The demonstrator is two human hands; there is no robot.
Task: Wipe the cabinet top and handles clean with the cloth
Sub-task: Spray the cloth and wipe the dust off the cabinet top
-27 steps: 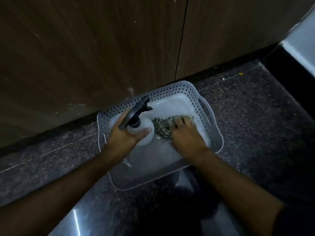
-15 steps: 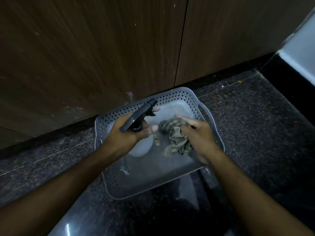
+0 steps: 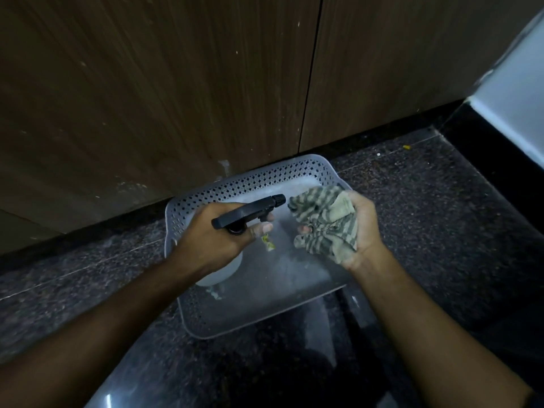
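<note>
A crumpled striped green-and-beige cloth (image 3: 326, 223) lies in the upturned palm of my right hand (image 3: 363, 228), held above a grey perforated basket (image 3: 247, 181). My left hand (image 3: 219, 234) grips the neck of a white spray bottle (image 3: 220, 272) with a black trigger head (image 3: 250, 212). The nozzle points right at the cloth, a short gap away. Brown wooden cabinet doors (image 3: 176, 92) rise just behind the basket. No cabinet top or handles are in view.
The basket sits on a dark speckled stone floor (image 3: 426, 207) against the black plinth under the doors. A small yellowish scrap (image 3: 268, 242) lies inside the basket. A pale surface with a black edge (image 3: 512, 104) stands at the far right.
My right hand lifted the cloth out of the basket and turned palm up. My left hand raised the spray bottle and swung its nozzle toward the cloth.
</note>
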